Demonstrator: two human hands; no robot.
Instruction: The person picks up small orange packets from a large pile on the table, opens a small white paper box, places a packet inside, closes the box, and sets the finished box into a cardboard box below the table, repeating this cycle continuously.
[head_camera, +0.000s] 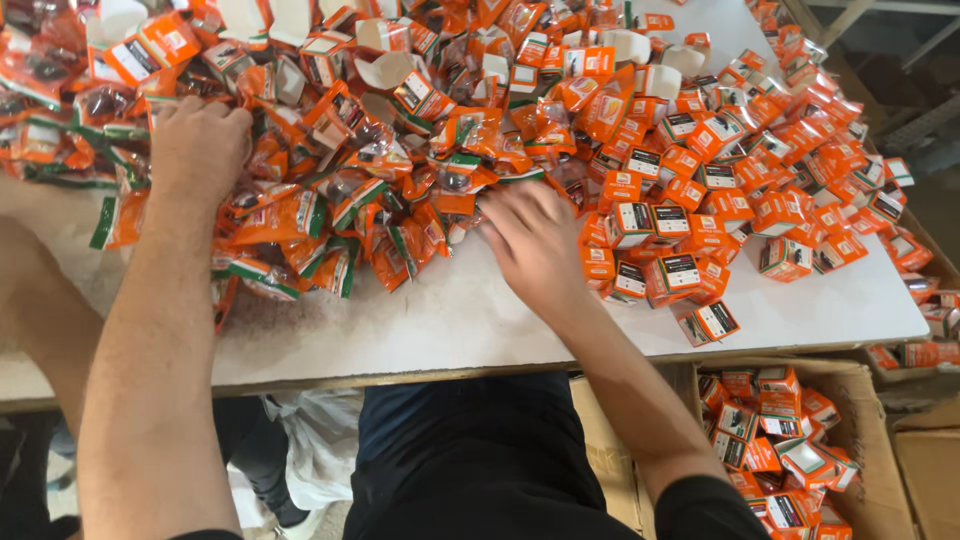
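Our left hand seemingly closes on loose orange sachets, right hand spread flat; many small orange boxes stand closed, flat blanks remain far.

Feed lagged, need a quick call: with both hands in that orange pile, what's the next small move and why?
Probably close the right hand on one orange pouch at its fingertips: it lies flat at the pile's edge, holding nothing visible, while the left hand rests on the heap.

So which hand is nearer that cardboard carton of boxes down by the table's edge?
Right. The right hand lies on the table above the carton; the left hand rests on plastic packets at the far side.
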